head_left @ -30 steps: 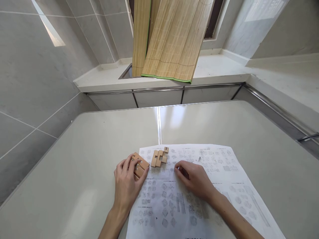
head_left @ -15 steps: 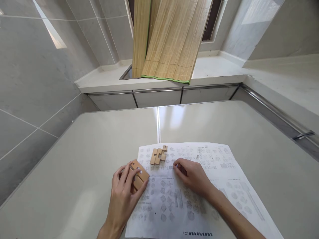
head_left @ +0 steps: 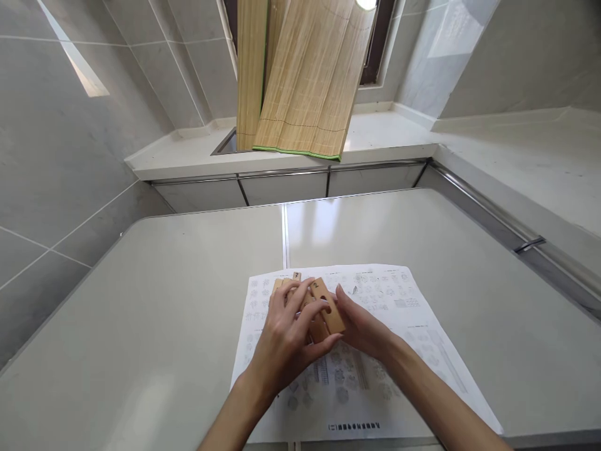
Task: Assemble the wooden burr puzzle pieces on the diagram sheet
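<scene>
My left hand (head_left: 288,335) is closed around notched wooden puzzle pieces. The outer wooden puzzle piece (head_left: 334,316) carries a "2" and has a slot; a fingertip lies at that slot. My right hand (head_left: 364,326) is up against the right side of these pieces, thumb raised, its other fingers mostly hidden behind them. Beyond my left hand, the small wooden piece marked "3" (head_left: 297,275) shows its top. The pieces beside it are largely covered by my left fingers. Under both hands lies a printed sheet (head_left: 404,376) of small puzzle diagrams.
The sheet lies on a pale, glossy table (head_left: 188,300) with a seam (head_left: 285,235) down its middle. Behind the table runs a white ledge (head_left: 178,160) with a metal rail (head_left: 282,175) below it. A bamboo blind (head_left: 305,88) hangs over the window onto the ledge.
My left hand has carried the held pieces right and up over the sheet. My right hand has turned and now meets them. The view has shifted slightly right.
</scene>
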Action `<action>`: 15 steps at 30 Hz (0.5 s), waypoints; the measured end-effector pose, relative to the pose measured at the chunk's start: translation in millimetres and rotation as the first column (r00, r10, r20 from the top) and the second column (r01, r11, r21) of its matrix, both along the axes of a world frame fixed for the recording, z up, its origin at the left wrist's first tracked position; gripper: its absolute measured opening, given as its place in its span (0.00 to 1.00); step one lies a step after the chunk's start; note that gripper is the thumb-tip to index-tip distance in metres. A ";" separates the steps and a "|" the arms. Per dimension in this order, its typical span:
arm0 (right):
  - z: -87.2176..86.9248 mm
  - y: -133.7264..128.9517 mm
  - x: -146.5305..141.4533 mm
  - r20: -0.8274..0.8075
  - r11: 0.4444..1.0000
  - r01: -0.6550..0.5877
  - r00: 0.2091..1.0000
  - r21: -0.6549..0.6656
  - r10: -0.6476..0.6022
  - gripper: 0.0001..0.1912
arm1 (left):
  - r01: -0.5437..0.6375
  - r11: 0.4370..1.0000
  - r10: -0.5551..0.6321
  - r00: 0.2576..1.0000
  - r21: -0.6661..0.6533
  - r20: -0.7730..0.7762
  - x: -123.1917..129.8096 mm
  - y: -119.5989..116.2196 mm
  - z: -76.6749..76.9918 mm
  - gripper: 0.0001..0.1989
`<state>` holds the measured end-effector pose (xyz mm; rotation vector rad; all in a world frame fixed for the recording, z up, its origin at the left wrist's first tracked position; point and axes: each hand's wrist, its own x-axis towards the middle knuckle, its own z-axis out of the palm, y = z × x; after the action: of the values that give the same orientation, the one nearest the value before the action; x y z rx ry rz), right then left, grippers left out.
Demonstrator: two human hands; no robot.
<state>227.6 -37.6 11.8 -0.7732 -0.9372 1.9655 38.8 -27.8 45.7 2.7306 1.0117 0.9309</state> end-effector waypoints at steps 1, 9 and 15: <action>-0.2 -0.1 0.9 -0.003 0.999 0.025 1.000 -0.042 -0.025 0.36 | 0.047 0.999 -0.047 0.999 -0.011 -0.011 8.3 5.5 -1.5 0.20; -9.4 12.3 8.4 -0.157 0.934 0.283 0.934 -0.217 -0.320 0.26 | 0.175 0.977 -0.177 0.984 -0.121 -0.002 41.5 39.5 -11.7 0.36; -6.8 16.2 13.9 -0.258 0.931 0.310 0.900 -0.194 -0.353 0.22 | -0.011 0.988 0.045 0.974 -0.156 0.221 42.9 31.8 -21.9 0.27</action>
<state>241.6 -21.4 5.0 -0.6548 -0.4533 1.7931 81.8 4.0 23.9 2.4268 1.0346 1.0869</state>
